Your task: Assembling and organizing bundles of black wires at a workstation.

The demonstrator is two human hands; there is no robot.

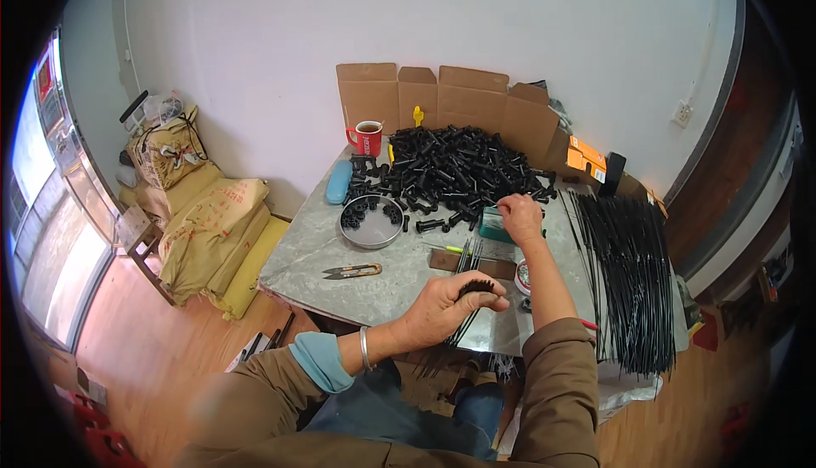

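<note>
My left hand [449,305] is curled near the table's front edge. Between its thumb and fingers is a black curved piece with a toothed edge [478,286]; its exact kind I cannot make out. Thin dark rods [467,257] lie beside and beneath that hand, across a brown block [501,269] and over the table edge. Farther off, my right hand [521,215] is at a small green box [491,225], fingertips pinched together. Whatever they hold is too small to tell. A small round container [521,274] stands below the right wrist.
A heap of black bolt-like parts [459,166] fills the back, before folded cardboard [472,90]. On the left are a metal bowl [371,234], thread snips [351,272], a blue case [339,181] and a red mug [366,139]. Long black rods [629,281] cover the right side.
</note>
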